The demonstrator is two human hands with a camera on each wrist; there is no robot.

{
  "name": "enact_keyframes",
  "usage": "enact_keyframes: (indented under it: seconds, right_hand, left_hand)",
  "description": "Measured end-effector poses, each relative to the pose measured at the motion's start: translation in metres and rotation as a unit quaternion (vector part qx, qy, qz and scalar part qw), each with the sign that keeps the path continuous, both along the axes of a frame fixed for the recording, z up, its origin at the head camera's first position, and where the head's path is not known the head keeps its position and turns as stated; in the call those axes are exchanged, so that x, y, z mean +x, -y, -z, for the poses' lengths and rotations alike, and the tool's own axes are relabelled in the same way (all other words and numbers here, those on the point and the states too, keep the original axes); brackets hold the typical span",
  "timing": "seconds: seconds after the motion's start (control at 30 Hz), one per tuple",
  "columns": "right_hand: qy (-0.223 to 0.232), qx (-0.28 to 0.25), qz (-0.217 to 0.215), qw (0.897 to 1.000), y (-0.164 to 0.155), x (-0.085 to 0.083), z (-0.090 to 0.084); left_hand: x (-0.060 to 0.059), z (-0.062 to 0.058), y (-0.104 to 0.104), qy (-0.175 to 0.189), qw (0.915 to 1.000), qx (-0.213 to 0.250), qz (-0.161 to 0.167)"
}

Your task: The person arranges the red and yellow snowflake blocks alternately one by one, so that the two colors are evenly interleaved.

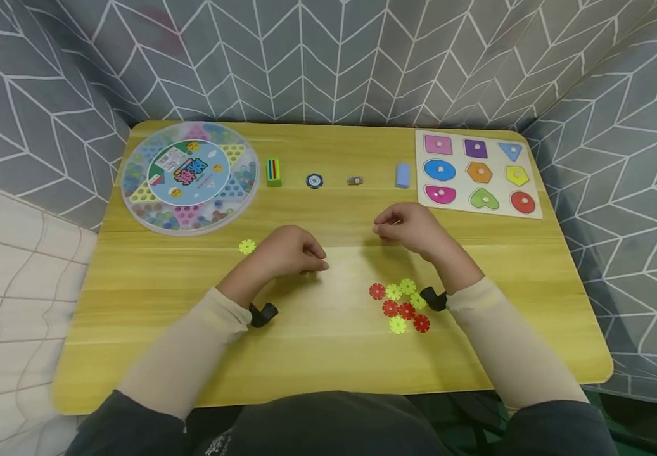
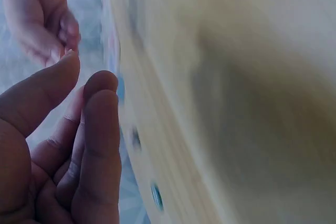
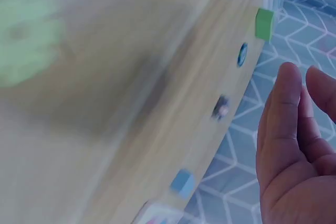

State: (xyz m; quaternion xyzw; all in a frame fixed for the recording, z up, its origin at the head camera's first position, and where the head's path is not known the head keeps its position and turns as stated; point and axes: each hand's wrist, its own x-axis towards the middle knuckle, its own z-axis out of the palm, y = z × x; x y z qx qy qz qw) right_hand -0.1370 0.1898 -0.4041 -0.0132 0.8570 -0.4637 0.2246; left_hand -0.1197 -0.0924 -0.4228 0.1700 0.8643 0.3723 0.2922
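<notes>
Over the middle of the table my left hand hovers with fingers loosely bent and nothing in them. In the left wrist view a gap shows between its thumb and fingers. My right hand is raised across from it, also holding nothing, thumb and index tips a little apart in the right wrist view. A lone yellow flower-shaped disc lies by the left wrist. Near the right forearm lies a loose cluster of red flower-shaped discs and yellow flower-shaped discs.
A round marble board game occupies the back left. Along the back stand a green block with coloured stripes, a poker chip, a small figure and a blue block. A shape puzzle board lies at the back right.
</notes>
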Motion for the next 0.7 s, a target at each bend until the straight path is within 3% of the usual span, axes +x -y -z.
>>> enact_keyframes:
  seconds: [0.3,0.7]
  right_hand:
    - [0.031,0.040,-0.005,0.999,-0.037,0.043,0.015]
    - [0.009,0.136,-0.044,0.990,-0.045,0.058,0.029]
  left_hand:
    - [0.018,0.009,-0.081,-0.032,0.9962,-0.010,0.081]
    - [0.025,0.019,-0.106,-0.084,0.9914,-0.052,0.086]
